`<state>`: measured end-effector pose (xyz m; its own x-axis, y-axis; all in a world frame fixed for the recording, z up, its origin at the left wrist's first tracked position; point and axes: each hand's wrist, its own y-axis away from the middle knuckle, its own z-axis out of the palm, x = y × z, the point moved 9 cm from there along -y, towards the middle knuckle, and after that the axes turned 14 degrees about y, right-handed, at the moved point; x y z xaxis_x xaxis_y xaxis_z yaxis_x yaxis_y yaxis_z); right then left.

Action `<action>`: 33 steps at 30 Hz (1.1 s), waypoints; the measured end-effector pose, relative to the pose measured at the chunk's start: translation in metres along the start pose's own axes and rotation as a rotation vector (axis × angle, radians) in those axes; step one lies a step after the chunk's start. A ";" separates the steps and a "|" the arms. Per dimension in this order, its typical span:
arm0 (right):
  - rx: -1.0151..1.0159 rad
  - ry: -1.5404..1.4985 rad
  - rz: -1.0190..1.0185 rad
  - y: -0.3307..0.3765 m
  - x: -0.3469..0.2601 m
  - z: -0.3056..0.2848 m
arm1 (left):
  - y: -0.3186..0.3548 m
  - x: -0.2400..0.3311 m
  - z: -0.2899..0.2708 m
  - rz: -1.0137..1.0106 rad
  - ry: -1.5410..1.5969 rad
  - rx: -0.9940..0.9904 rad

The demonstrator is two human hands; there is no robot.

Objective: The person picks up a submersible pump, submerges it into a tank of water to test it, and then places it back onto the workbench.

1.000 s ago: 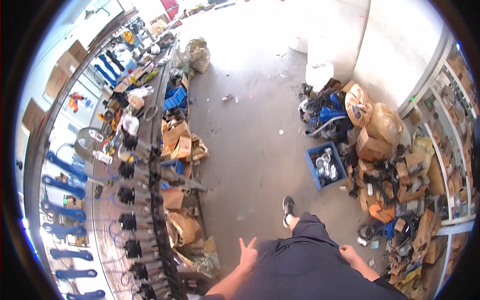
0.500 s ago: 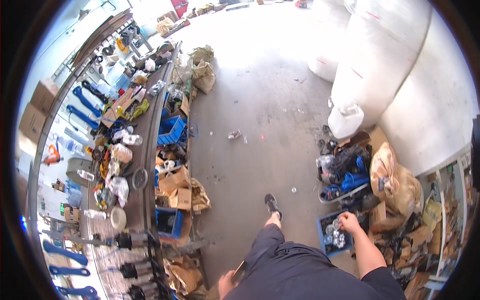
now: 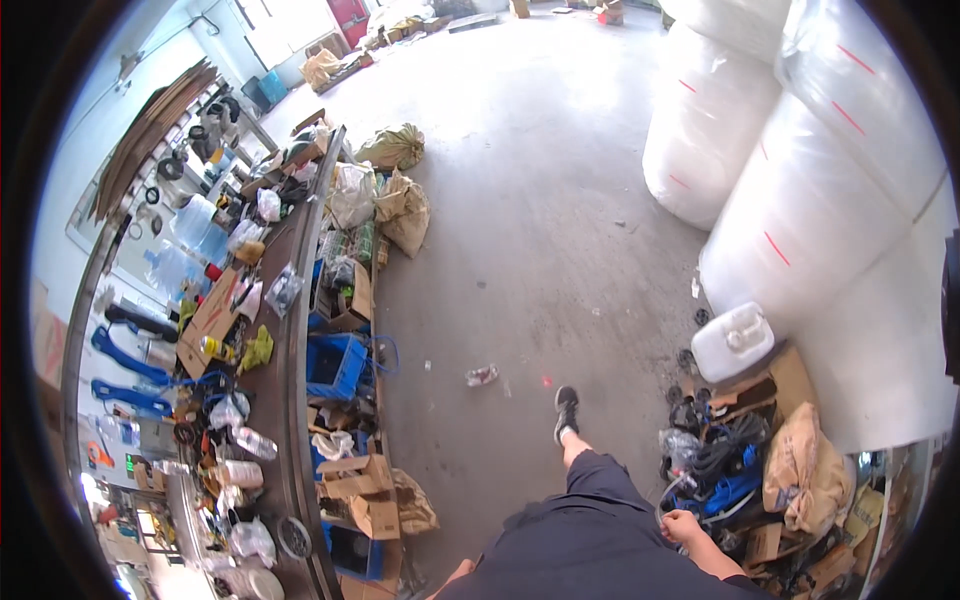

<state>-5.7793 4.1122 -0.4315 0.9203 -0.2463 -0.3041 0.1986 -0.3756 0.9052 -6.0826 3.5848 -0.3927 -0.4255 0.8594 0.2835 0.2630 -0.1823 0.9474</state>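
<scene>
My right hand [image 3: 682, 527] is at my right side with its fingers curled closed. Whatever is in it, if anything, is hidden or too small to name. Just beyond it stands a grey-rimmed tub heaped with black and blue parts [image 3: 728, 488]. Of my left hand [image 3: 461, 571] only a small part shows beside my dark clothing, at the lower edge; its fingers are out of sight. One of my feet, in a dark shoe [image 3: 566, 414], is planted forward on the floor.
On the left runs a long cluttered workbench [image 3: 285, 385], with blue bins [image 3: 337, 366], cardboard boxes and sacks below. At right are a white jerrycan [image 3: 734, 342], a tan sack [image 3: 806, 478] and tall plastic-wrapped white rolls [image 3: 800, 220]. A small wrapped item [image 3: 481, 376] lies on the floor.
I have moved forward, so bench, tub and jerrycan sit lower in view. The blue bin of shiny parts has dropped from sight. My right hand is lower; my left is mostly hidden.
</scene>
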 end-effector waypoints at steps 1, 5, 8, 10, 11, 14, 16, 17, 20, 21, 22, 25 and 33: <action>-0.014 -0.013 0.007 -0.029 -0.025 -0.007 | -0.012 0.040 -0.018 0.017 0.028 -0.001; -0.040 0.149 -0.061 -0.142 -0.186 -0.056 | -0.022 0.186 -0.105 0.132 0.303 0.043; 0.058 0.211 -0.240 -0.209 -0.372 -0.110 | 0.004 0.286 -0.184 0.363 0.747 0.044; 0.135 0.211 -0.280 -0.240 -0.501 -0.144 | 0.006 0.365 -0.239 0.472 1.114 -0.005; 0.159 0.196 -0.324 -0.244 -0.568 -0.161 | -0.023 0.398 -0.263 0.370 1.345 -0.003; 0.131 0.141 -0.420 -0.276 -0.745 -0.180 | -0.037 0.619 -0.346 0.661 1.489 -0.003; 0.111 0.179 -0.445 -0.294 -0.825 -0.175 | -0.053 0.759 -0.401 0.856 1.507 -0.068; 0.087 0.209 -0.457 -0.303 -0.861 -0.170 | -0.061 0.818 -0.430 0.938 1.496 -0.088; -0.015 0.356 -0.358 -0.319 -0.930 -0.148 | -0.099 0.964 -0.503 0.974 1.667 -0.351; -0.070 0.381 -0.291 -0.326 -0.942 -0.145 | -0.104 1.021 -0.532 1.054 1.627 -0.459; -0.139 0.419 -0.214 -0.321 -0.959 -0.142 | -0.105 1.080 -0.556 1.076 1.569 -0.562; -0.212 0.423 -0.105 -0.291 -1.051 -0.137 | -0.118 1.216 -0.633 1.086 1.321 -0.602; -0.360 0.497 -0.120 -0.371 -1.397 -0.135 | -0.219 1.466 -0.816 1.163 1.135 -0.469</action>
<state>-7.0927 4.7166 -0.3024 0.9143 0.2560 -0.3138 0.3317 -0.0285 0.9430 -7.4709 4.4947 -0.0630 -0.6223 -0.5359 0.5706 0.6895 -0.7204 0.0755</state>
